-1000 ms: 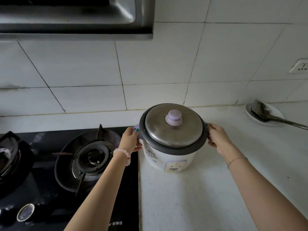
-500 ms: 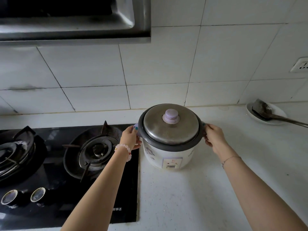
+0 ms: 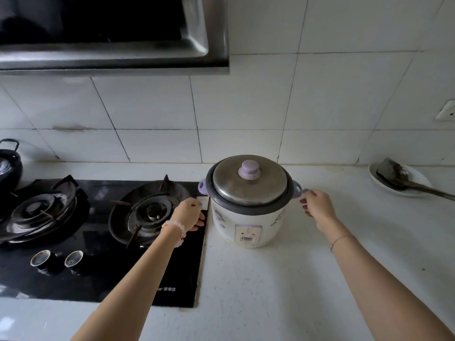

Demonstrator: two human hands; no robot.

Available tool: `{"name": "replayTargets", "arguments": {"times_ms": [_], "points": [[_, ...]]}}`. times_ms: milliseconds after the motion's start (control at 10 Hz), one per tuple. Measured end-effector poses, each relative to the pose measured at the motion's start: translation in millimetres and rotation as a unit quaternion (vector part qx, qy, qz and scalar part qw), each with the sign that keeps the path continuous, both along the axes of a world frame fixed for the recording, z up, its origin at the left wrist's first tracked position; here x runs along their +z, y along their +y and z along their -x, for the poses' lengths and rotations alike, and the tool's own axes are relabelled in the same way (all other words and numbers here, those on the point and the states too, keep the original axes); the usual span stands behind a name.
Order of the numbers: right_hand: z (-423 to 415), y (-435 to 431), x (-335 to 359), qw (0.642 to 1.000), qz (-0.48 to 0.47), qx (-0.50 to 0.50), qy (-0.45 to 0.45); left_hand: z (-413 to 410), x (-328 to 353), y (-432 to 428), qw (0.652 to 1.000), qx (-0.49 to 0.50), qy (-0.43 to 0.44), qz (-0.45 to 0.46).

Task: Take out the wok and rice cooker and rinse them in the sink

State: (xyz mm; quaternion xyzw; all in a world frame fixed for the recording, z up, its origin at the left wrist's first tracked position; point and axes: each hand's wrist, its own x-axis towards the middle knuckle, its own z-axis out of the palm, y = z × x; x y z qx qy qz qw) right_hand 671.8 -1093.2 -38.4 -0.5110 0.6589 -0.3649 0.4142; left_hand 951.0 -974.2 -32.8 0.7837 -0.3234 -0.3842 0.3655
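The white rice cooker (image 3: 248,225) stands on the white counter right of the stove, with a dark rim, a steel lid (image 3: 248,183) and lilac side handles. My left hand (image 3: 189,212) hovers just left of the cooker body, below its left handle, fingers loosely curled around nothing. My right hand (image 3: 317,205) is beside the right handle, fingertips close to it but not wrapped round it. A dark wok (image 3: 8,166) with a loop handle shows at the far left edge, mostly cut off.
A black glass gas stove (image 3: 98,242) with two burners and two knobs fills the left. A range hood (image 3: 110,33) hangs above it. At the right rear a white dish (image 3: 418,178) holds a metal spatula (image 3: 403,178). A wall socket (image 3: 446,112) is at the far right.
Both hands have let go of the cooker's side handles and drawn back a little. The cooker stays on the counter. The view has widened to the left, showing the second burner and the wok.
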Motion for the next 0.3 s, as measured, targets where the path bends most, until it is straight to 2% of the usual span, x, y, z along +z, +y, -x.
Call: {"name": "replayTargets", "arguments": {"times_ms": [100, 200, 300], "points": [[12.1, 12.4, 18.8, 0.992, 0.071, 0.018, 0.102, -4.2, 20.7, 34.5, 0.981, -0.036, -0.189, -0.001], [5.1, 30.5, 44.8, 0.968, 0.198, 0.083, 0.132, 5.8, 56.7, 75.7, 0.917, -0.030, -0.396, -0.028], [-15.9, 57.2, 68.4, 0.888, 0.400, 0.154, 0.169, 20.3, 80.5, 125.5, 0.837, 0.034, -0.543, 0.064]]}}
